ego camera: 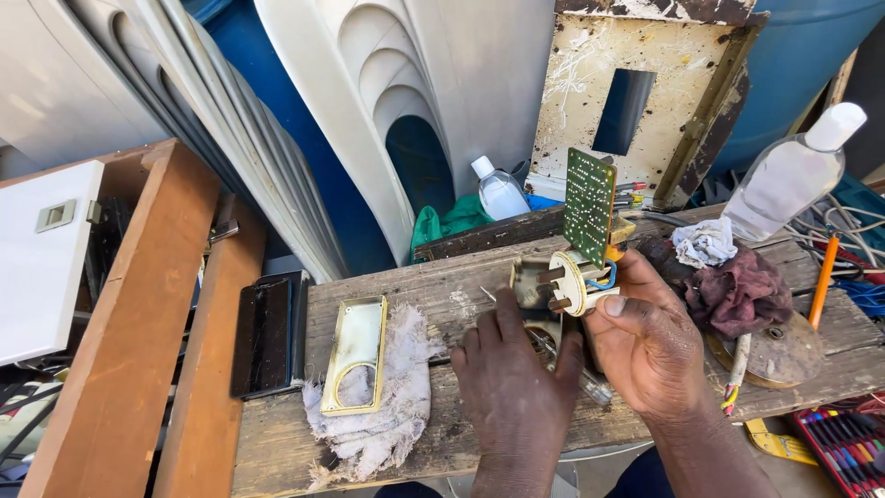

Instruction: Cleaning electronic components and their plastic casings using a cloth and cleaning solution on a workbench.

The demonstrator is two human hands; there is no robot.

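My right hand grips a small electrical assembly: a round cream plug part with metal pins, a brass-coloured metal piece and a blue wire. A green circuit board stands upright on top of it. My left hand rests just left of it, fingers curled against the assembly's lower part and a thin metal tool lying under it. Both hands are over a weathered wooden bench.
A brass-rimmed cover plate lies on a frayed white rag at the left. Clear plastic bottles stand at the back, with a maroon cloth, an orange-handled screwdriver, a round metal disc and coloured wires at the right. A wooden frame borders the left.
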